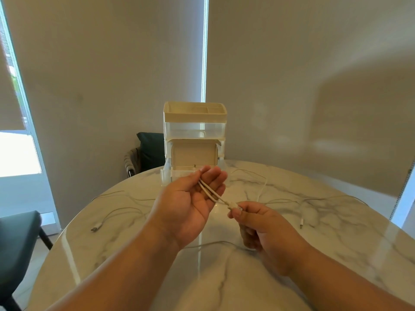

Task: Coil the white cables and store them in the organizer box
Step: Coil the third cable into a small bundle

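Note:
Above the middle of the table, my left hand (190, 198) is palm up, with two strands of a white cable (212, 193) lying across its fingers and the thumb holding them near the fingertips. My right hand (260, 227) pinches the same cable by its thicker end between thumb and forefinger, just right of the left palm. The cream and clear organizer box (194, 131) stands at the table's far edge behind my hands, its lower front compartment open. A second white cable (116, 212) lies loose on the left and a third white cable (314, 199) on the right.
The round marble table (224, 283) carries another white strand (215, 243) running under my wrists. A dark chair (18, 241) stands at the left and another dark chair (150, 151) behind the table. Blinds cover the walls behind.

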Tool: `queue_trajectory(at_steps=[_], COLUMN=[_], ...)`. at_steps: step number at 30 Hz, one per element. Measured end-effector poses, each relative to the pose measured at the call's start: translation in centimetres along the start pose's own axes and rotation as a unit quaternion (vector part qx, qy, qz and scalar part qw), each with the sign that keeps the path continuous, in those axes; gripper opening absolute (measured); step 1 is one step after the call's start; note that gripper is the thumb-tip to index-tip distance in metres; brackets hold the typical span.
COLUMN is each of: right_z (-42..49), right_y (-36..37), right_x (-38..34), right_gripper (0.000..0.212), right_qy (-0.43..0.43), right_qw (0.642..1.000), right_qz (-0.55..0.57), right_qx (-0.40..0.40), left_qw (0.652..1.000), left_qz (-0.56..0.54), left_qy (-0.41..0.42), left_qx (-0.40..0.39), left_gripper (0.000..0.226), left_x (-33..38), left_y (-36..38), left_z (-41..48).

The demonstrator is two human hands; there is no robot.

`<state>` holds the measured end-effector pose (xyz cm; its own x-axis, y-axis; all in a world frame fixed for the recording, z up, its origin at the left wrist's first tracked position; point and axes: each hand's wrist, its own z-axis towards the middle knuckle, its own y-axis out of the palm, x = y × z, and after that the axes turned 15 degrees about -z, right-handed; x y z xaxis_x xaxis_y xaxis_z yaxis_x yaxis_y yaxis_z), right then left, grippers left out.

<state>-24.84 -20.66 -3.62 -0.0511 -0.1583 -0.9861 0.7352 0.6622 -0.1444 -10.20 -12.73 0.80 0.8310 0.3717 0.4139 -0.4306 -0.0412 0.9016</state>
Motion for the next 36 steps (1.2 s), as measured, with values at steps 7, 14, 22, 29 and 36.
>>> queue_trajectory(at_steps=[7,14,22,29,36], right_z=[0.0,0.2,0.1,-1.2,-1.8], right_y=[-0.2,-0.3,-0.2,0.4,1.1], right_x=[0.1,0.2,0.5,-0.1,-1.4], right_gripper=[0.021,0.018,0.021,0.008,0.023], right_qy=[0.011,0.026,-0.022,-0.040,-0.039], right_qw=[0.998,0.997,0.991,0.951,0.938], right_qz=[-0.060,-0.063,-0.125,-0.283,-0.336], right_qx=[-0.023,-0.024,-0.044,-0.117,-0.068], left_qw=[0.999,0.998,0.999,0.995,0.994], left_qz=[0.030,0.035,-0.040,-0.063,0.029], left_qy=[0.019,0.019,-0.017,0.046,0.077], left_qx=[0.032,0.042,0.019,0.062,0.070], left_gripper=[0.031,0.030,0.020,0.024,0.030], left_x=[-0.4,-0.5,0.0,1.7,1.0], left_y=[0.0,-0.2,0.0,-0.8,-1.3], left_z=[0.1,0.1,0.4,1.1,1.4])
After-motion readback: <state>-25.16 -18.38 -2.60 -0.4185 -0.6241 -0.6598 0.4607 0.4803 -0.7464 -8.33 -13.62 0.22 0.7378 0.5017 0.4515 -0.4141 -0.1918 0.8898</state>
